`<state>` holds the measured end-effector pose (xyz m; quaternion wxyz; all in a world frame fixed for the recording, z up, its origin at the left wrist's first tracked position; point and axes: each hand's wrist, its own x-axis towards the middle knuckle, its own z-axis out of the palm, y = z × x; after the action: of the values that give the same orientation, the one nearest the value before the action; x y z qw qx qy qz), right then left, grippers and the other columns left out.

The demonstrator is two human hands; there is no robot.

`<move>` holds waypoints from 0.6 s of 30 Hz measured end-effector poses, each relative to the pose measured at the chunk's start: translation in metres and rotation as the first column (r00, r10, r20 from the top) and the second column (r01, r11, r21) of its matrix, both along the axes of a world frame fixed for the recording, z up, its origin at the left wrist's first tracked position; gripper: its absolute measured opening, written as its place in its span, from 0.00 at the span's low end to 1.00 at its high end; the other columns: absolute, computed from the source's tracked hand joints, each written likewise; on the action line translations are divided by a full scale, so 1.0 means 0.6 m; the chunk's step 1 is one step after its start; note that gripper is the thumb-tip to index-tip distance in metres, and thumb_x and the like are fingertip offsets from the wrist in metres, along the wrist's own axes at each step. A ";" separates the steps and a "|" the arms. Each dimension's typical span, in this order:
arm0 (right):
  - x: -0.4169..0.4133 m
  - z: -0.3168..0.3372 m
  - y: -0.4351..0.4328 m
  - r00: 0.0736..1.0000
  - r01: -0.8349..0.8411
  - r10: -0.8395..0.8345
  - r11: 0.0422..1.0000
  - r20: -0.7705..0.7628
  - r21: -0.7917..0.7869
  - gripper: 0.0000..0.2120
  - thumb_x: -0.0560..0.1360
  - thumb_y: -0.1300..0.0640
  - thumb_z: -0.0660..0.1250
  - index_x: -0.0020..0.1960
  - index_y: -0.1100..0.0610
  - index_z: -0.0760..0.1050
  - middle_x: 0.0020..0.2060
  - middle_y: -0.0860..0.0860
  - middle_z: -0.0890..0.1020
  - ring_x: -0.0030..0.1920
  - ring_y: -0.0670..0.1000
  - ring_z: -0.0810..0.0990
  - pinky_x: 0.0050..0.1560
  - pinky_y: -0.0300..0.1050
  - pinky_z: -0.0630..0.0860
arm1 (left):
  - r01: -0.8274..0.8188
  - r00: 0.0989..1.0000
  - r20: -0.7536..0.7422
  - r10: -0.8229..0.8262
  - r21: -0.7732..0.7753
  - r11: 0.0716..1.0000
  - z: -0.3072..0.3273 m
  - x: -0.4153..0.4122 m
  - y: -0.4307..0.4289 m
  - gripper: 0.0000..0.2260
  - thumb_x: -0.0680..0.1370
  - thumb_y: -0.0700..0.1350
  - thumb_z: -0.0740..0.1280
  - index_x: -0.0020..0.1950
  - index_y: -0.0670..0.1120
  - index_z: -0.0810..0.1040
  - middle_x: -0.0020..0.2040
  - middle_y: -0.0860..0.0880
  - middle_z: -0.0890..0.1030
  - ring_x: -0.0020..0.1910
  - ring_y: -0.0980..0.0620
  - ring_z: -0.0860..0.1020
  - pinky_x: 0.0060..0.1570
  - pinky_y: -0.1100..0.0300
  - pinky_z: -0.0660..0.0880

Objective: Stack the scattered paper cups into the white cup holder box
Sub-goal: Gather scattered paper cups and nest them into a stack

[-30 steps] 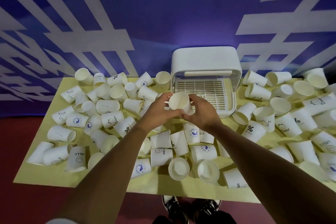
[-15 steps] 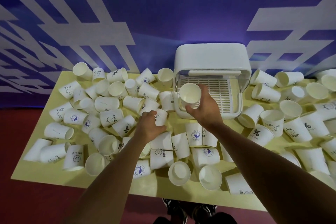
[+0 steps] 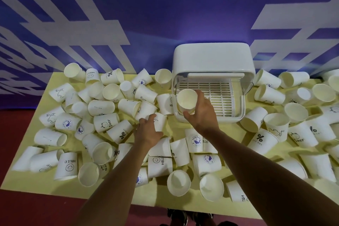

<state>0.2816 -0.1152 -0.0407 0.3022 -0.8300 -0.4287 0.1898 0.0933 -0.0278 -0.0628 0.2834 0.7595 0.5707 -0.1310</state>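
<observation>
An upright cup is gripped by the fingers of the right hand at the front left corner of the open white box, mouth up, seemingly so that others can nest inside. A lying cup on the desk is clasped by the left hand, probably to be stacked next.

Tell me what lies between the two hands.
Head view: the printed cup that the left hand grips, then a bare strip of yellow table up to the right hand, which holds a plain cup at the white box.
</observation>
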 end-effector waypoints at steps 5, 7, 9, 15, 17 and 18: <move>0.003 -0.006 -0.001 0.999 -0.002 0.004 0.999 0.048 -0.049 0.35 0.70 0.48 0.76 0.70 0.55 0.63 0.60 0.54 0.78 0.59 0.56 0.75 0.58 0.55 0.76 | -0.002 1.000 -0.003 0.002 0.008 1.000 -0.008 -0.003 0.002 0.34 0.74 0.47 0.71 0.77 0.55 0.61 0.63 0.42 0.70 0.61 0.40 0.73 0.62 0.44 0.73; 0.003 -0.006 -0.003 0.998 -0.009 0.013 0.997 0.054 -0.078 0.36 0.70 0.49 0.76 0.71 0.56 0.63 0.62 0.55 0.77 0.61 0.57 0.75 0.60 0.55 0.75 | -0.006 1.000 0.001 0.006 0.010 1.000 -0.008 -0.003 0.002 0.33 0.74 0.46 0.71 0.77 0.54 0.61 0.63 0.42 0.70 0.61 0.40 0.74 0.62 0.44 0.73; 0.003 -0.004 -0.008 0.999 -0.008 0.012 0.996 0.049 -0.089 0.38 0.70 0.49 0.76 0.73 0.58 0.62 0.64 0.56 0.76 0.63 0.58 0.74 0.64 0.54 0.73 | -0.006 1.000 0.000 0.006 0.023 1.000 -0.005 -0.001 0.002 0.33 0.73 0.46 0.71 0.76 0.52 0.62 0.64 0.41 0.71 0.62 0.39 0.73 0.61 0.44 0.74; -0.002 0.004 -0.026 0.996 -0.017 0.023 0.997 0.089 -0.069 0.35 0.72 0.52 0.75 0.73 0.62 0.65 0.64 0.58 0.75 0.64 0.60 0.73 0.65 0.54 0.71 | -0.068 0.997 0.048 0.066 0.045 0.997 0.016 0.007 0.003 0.33 0.69 0.50 0.75 0.72 0.47 0.66 0.62 0.41 0.72 0.62 0.38 0.73 0.61 0.46 0.73; -0.004 0.005 -0.032 0.991 -0.024 0.030 0.999 0.129 -0.044 0.33 0.71 0.52 0.75 0.70 0.62 0.68 0.61 0.58 0.77 0.61 0.60 0.74 0.62 0.54 0.72 | -0.133 0.986 0.107 0.131 0.012 0.991 0.026 0.009 0.005 0.34 0.69 0.52 0.75 0.71 0.47 0.67 0.62 0.41 0.72 0.62 0.39 0.73 0.61 0.47 0.73; -0.006 0.006 -0.035 0.987 -0.034 0.040 0.999 0.155 -0.038 0.32 0.71 0.52 0.75 0.69 0.61 0.69 0.60 0.58 0.77 0.60 0.59 0.75 0.61 0.54 0.72 | -0.171 0.975 0.144 0.171 -0.011 0.985 0.031 0.010 0.007 0.34 0.68 0.53 0.75 0.71 0.46 0.68 0.62 0.41 0.72 0.62 0.39 0.73 0.61 0.48 0.73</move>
<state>0.2781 -0.1363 -0.0369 0.2495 -0.8394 -0.4629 0.1376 0.0993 -0.0238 -0.0443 0.3334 0.7152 0.6122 -0.0504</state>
